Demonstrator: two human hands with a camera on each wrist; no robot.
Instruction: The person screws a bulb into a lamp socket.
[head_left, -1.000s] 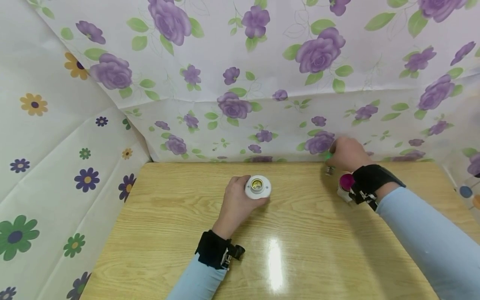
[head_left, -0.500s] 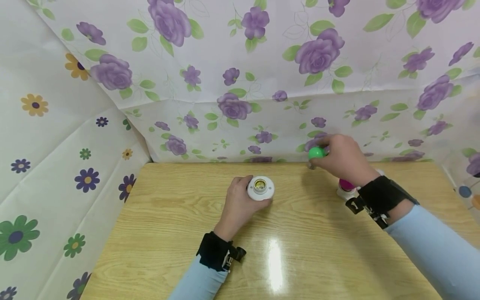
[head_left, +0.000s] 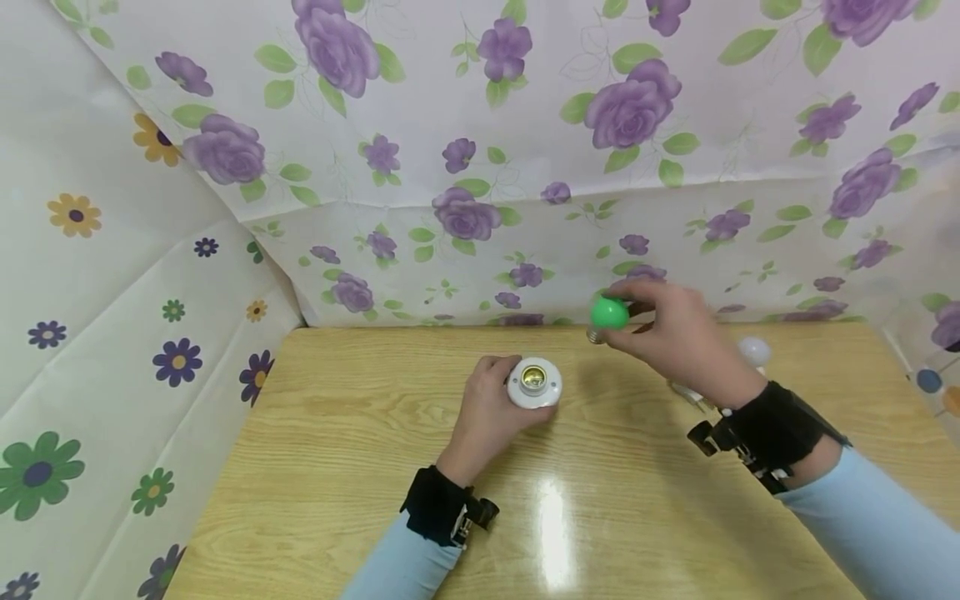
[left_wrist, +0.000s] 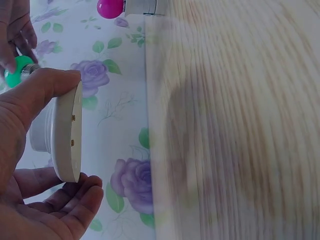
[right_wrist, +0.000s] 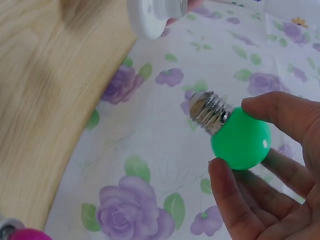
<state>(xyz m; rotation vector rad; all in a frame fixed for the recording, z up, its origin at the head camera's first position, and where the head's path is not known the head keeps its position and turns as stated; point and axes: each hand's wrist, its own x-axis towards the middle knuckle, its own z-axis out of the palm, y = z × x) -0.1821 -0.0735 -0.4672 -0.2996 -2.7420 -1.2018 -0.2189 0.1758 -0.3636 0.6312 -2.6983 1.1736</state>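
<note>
A round white lamp holder (head_left: 534, 393) with a brass-lined socket is gripped by its edge in my left hand (head_left: 486, 412), above the table. Its socket faces up in the head view, while its flat back shows in the left wrist view. To the right and slightly farther back, my right hand (head_left: 678, 337) pinches a green light bulb (head_left: 610, 313) between thumb and fingers. The bulb's silver screw base (right_wrist: 210, 112) is bare and points away from the palm, apart from the holder. Both things are held in the air.
Behind my right wrist, a white bulb (head_left: 754, 351) and part of a white fitting with prongs (head_left: 690, 395) show on the wooden table (head_left: 345, 467). A pink bulb (left_wrist: 110, 7) appears in the left wrist view. A floral cloth (head_left: 405, 167) rises behind the table's back edge.
My right hand has moved left with the green bulb, away from the things at right and closer to the lamp holder. My left hand has shifted slightly right with the holder.
</note>
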